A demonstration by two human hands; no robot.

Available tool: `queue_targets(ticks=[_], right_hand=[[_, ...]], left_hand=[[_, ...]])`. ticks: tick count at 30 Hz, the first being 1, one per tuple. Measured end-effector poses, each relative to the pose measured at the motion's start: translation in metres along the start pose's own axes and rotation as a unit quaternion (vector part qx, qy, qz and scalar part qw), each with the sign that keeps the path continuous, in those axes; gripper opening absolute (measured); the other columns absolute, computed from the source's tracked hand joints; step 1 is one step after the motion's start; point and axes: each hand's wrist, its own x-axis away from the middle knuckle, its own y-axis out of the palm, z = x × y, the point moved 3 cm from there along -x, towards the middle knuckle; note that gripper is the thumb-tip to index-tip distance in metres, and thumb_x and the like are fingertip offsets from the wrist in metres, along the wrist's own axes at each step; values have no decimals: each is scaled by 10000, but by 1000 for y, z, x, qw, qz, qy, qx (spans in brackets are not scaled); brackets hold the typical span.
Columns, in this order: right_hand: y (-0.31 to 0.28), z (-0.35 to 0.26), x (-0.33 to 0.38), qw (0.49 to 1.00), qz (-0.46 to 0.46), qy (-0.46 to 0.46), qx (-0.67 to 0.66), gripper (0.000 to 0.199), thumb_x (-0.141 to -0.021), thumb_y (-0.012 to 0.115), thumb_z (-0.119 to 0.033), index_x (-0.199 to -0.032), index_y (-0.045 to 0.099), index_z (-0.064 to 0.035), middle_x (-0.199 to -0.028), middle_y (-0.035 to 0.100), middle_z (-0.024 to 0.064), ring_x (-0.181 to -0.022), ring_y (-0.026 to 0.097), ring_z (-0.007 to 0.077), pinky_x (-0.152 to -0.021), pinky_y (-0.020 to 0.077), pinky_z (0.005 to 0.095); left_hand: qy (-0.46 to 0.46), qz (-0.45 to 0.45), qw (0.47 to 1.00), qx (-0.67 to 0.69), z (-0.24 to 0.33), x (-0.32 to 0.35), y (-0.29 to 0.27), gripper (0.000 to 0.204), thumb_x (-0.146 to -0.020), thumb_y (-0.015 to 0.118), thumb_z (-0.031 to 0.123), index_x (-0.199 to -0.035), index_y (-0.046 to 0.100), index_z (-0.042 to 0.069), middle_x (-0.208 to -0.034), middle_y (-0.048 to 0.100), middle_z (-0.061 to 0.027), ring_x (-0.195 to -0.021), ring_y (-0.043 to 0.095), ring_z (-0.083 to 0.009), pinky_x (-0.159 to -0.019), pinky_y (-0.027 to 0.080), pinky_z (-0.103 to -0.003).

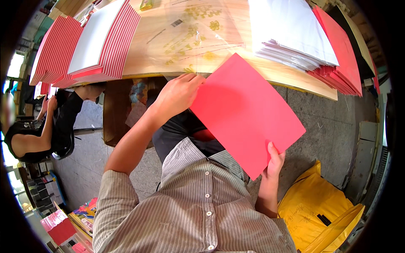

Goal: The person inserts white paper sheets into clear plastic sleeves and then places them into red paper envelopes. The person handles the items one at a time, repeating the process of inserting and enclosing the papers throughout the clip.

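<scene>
In the head view, the red sheet [249, 111] is slanting across the wooden table's [141, 52] near edge, grey floor [316, 126] showing to its right. The right hand [275, 162] is gripping its lower edge, fingers hiding underneath. The left hand [180, 93], wrist bending, is meeting its left edge; whether it's pinching, I cannot tell.

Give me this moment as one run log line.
Left hand: at upper-left edge of red rectangular sheet; Right hand: thumb over its lower-right edge; Nearby: pale wooden table, red-and-white stacks left, white stack right
</scene>
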Motion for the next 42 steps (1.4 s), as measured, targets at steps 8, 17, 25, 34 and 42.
queue_targets(ticks=[8, 17, 25, 34, 42], right_hand=[[-3, 1, 12, 1000, 0, 10, -10, 347, -925, 613, -68, -1248, 559, 47, -1185, 637, 127, -1052, 645, 216, -896, 519, 349], [3, -2, 5, 999, 10, 9, -48, 325, -944, 591, -64, -1245, 560, 53, -1171, 644, 138, -1029, 658, 227, -875, 533, 357], [6, -3, 4, 999, 8, 1, -40, 313, -946, 582, -60, -1234, 567, 62, -1141, 654, 141, -1001, 666, 225, -863, 536, 354], [13, -4, 7, 999, 12, -8, -41, 302, -954, 579, -59, -1231, 568, 60, -1155, 648, 140, -1008, 662, 218, -863, 535, 348], [15, 2, 8, 999, 29, 0, -45, 301, -948, 598, -44, -1236, 571, 39, -1162, 651, 122, -1027, 663, 211, -876, 545, 345]], left_hand=[[4, 13, 1000, -24, 1, 2, 8, 122, -890, 595, 43, -1010, 619, 35, -918, 654, -113, -877, 643, -309, -774, 533, -409], [11, 5, 1000, -13, 5, 2, -1, 146, -865, 602, 21, -1010, 618, 28, -911, 653, -121, -890, 636, -310, -780, 529, -406], [-7, -1, 1000, 3, 8, 6, -3, 270, -808, 560, -67, -1059, 606, 21, -965, 633, -144, -970, 610, -336, -832, 517, -421], [-17, 41, 999, -25, 12, 18, 2, 306, -786, 573, -87, -1070, 611, 19, -947, 613, -137, -947, 607, -333, -813, 528, -424], [23, 69, 996, -47, 11, 21, 12, 288, -784, 606, -87, -1054, 623, 13, -993, 647, -119, -931, 619, -316, -790, 549, -384]])
